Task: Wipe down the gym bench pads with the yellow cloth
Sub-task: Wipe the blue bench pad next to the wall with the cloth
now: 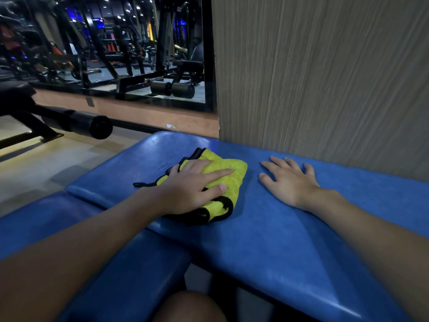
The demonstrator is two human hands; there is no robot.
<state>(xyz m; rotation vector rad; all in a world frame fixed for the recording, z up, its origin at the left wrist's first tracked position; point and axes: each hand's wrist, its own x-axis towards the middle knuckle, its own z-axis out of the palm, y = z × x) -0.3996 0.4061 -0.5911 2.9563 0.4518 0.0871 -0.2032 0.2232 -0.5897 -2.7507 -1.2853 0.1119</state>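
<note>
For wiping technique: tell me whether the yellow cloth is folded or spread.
Folded: yellow cloth shows doubled black-edged layers under the left hand.

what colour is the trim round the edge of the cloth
Black, bordering the yellow cloth under the left hand; the head view shows it best.

No text, label or number can be read — anywhere.
</note>
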